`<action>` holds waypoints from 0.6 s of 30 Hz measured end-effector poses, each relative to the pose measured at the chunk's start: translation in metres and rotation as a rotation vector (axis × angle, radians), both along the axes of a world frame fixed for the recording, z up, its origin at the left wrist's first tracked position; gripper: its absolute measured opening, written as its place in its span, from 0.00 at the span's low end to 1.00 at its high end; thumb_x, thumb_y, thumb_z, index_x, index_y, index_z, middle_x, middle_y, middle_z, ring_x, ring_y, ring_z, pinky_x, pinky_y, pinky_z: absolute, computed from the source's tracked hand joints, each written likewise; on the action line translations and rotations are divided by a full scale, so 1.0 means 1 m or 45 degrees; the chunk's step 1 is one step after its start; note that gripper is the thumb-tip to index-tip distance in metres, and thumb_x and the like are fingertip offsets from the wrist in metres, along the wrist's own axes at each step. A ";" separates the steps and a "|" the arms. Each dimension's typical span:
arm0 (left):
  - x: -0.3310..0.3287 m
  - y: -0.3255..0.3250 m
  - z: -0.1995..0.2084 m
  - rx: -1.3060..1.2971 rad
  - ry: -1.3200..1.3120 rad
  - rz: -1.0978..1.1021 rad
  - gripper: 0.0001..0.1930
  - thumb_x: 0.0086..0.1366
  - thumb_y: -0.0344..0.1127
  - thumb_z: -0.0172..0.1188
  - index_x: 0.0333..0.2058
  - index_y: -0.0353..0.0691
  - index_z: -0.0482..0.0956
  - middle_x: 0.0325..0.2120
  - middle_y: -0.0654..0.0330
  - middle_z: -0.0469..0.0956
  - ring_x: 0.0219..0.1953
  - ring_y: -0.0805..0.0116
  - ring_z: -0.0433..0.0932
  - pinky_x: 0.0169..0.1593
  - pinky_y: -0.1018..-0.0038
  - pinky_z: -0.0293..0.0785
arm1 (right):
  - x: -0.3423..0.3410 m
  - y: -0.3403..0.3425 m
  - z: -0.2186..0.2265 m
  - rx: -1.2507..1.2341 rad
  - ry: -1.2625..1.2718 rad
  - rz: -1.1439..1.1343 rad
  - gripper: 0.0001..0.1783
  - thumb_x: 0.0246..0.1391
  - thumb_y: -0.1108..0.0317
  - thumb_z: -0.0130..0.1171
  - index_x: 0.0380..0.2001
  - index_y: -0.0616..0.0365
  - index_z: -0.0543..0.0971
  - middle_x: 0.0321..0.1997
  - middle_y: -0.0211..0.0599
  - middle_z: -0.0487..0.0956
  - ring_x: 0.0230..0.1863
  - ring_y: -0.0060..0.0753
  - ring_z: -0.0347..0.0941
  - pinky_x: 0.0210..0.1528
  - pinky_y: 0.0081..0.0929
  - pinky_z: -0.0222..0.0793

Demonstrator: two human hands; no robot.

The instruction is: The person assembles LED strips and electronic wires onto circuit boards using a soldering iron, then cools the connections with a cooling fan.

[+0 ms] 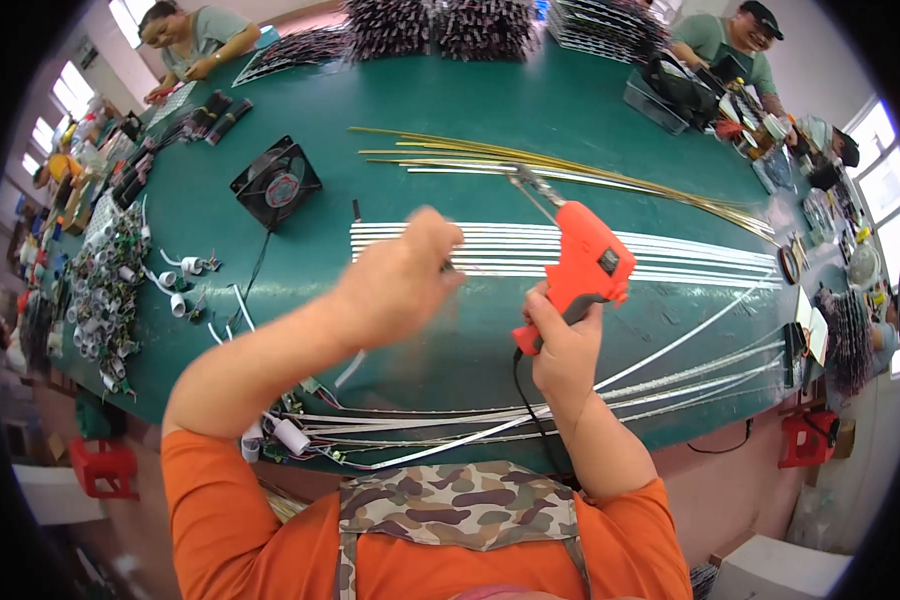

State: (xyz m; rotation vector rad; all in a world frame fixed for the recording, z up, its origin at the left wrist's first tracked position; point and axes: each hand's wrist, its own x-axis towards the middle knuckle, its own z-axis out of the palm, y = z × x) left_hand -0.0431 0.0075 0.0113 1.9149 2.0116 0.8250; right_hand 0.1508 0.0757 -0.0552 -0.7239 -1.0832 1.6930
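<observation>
My right hand (567, 352) grips an orange-red soldering gun (587, 262) by its handle. The gun's metal tip (537, 186) points up and to the left, over the far edge of a row of white strips. My left hand (400, 275) is closed and smeared by motion above the left part of these strips. A small dark thing shows at its fingertips, too blurred to name. The white strips (660, 262) lie side by side across the green table. From the gun's handle a black cord (526, 392) runs down toward me.
Gold and white strips (570, 165) lie beyond the row. A black fan (276, 184) stands on the left, near a heap of small circuit boards with white parts (105, 290). Strips with wires (470, 425) lie close to me. Two people (210, 40) (727, 45) sit across the table (450, 95).
</observation>
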 end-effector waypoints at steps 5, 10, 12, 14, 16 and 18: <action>-0.073 -0.018 0.107 0.250 0.459 0.047 0.17 0.56 0.26 0.61 0.39 0.39 0.62 0.29 0.53 0.69 0.33 0.50 0.74 0.37 0.65 0.70 | 0.008 0.000 0.011 0.059 -0.032 -0.038 0.11 0.53 0.79 0.57 0.38 0.58 0.69 0.32 0.29 0.73 0.30 0.19 0.68 0.33 0.20 0.66; -0.129 -0.037 0.051 -0.510 0.310 -0.021 0.17 0.55 0.33 0.64 0.37 0.38 0.65 0.31 0.51 0.73 0.34 0.50 0.75 0.38 0.63 0.70 | 0.006 -0.002 0.012 0.063 -0.020 -0.002 0.15 0.51 0.81 0.58 0.42 0.59 0.69 0.34 0.31 0.73 0.31 0.23 0.67 0.35 0.24 0.66; -0.135 -0.048 0.006 -0.762 0.089 0.078 0.18 0.55 0.35 0.65 0.37 0.38 0.64 0.31 0.52 0.74 0.35 0.52 0.75 0.38 0.62 0.70 | -0.001 -0.002 0.012 0.064 -0.022 0.018 0.15 0.51 0.81 0.58 0.42 0.60 0.69 0.34 0.32 0.73 0.31 0.23 0.67 0.35 0.24 0.66; -0.140 -0.052 -0.030 -0.864 -0.048 0.168 0.19 0.54 0.35 0.66 0.37 0.38 0.64 0.31 0.52 0.74 0.35 0.52 0.75 0.38 0.63 0.70 | -0.002 -0.003 0.006 0.095 -0.069 0.000 0.15 0.51 0.80 0.58 0.42 0.60 0.69 0.34 0.32 0.73 0.31 0.23 0.67 0.35 0.24 0.65; -0.148 -0.057 -0.066 -0.698 -0.155 -0.005 0.20 0.54 0.36 0.66 0.37 0.38 0.64 0.32 0.50 0.74 0.36 0.50 0.74 0.39 0.63 0.69 | -0.002 -0.005 0.007 0.066 -0.072 -0.015 0.15 0.51 0.80 0.58 0.42 0.61 0.69 0.34 0.33 0.73 0.31 0.23 0.67 0.35 0.24 0.65; -0.154 -0.052 -0.076 -0.631 -0.143 -0.020 0.18 0.53 0.36 0.67 0.36 0.37 0.65 0.32 0.52 0.73 0.35 0.51 0.74 0.39 0.63 0.69 | -0.002 -0.003 0.005 0.079 -0.090 -0.054 0.14 0.51 0.80 0.58 0.42 0.61 0.69 0.34 0.34 0.73 0.32 0.24 0.67 0.35 0.24 0.65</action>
